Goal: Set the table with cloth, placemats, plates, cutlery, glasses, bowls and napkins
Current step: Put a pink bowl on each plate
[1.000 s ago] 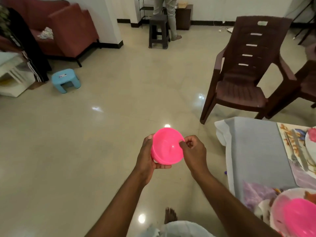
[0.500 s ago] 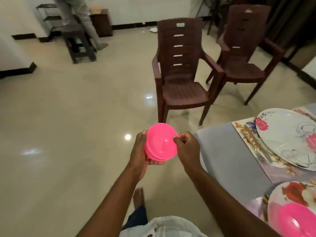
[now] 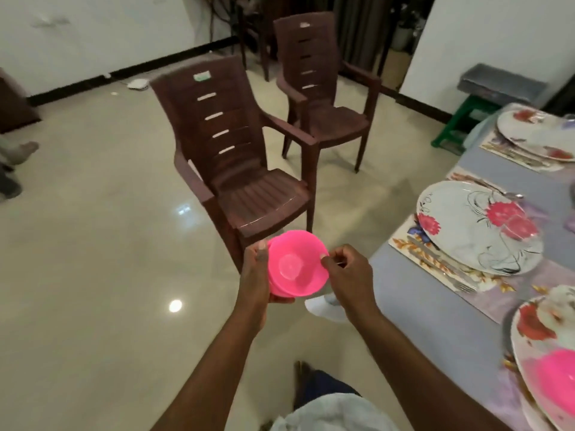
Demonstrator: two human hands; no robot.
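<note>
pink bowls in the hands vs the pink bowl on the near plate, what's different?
The held bowls are a nested stack, tipped on edge over the floor, base facing the camera; the left hand grips one side and the right hand pinches the rim. The plated bowl is single, untouched, resting on the flowered plate and cut off by the frame edge. Both are the same bright pink.

I can't count the stacked pink bowls (image 3: 295, 265); my right edge cuts off another pink bowl (image 3: 557, 384) and the far plate (image 3: 535, 135).
</note>
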